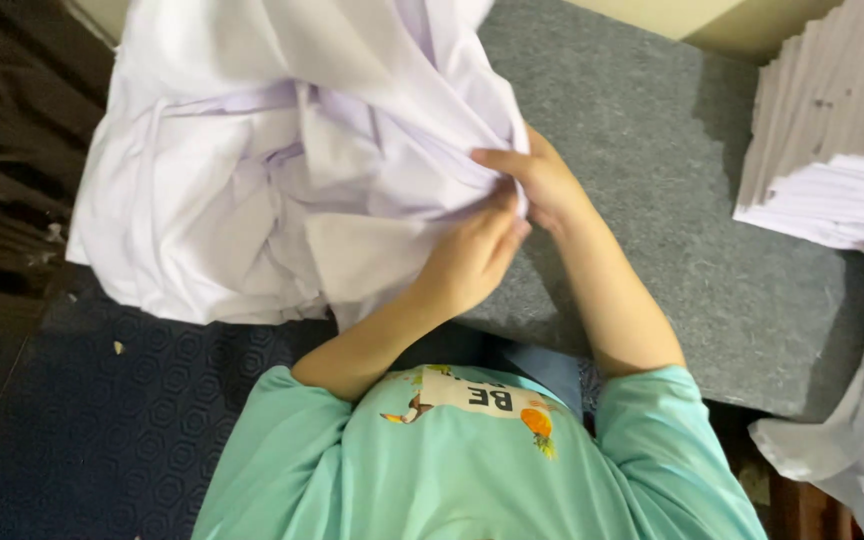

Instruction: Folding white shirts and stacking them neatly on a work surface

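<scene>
Crumpled white cotton garment [282,160] bunched over edge of grey felt-covered table [672,200]. Left hand [472,255] and right hand [542,180] both pinching its right-hand fold. Stack of folded white cloth [832,140] well apart, far right.

Grey felt table [642,200], white fabric stack [832,150]
</scene>
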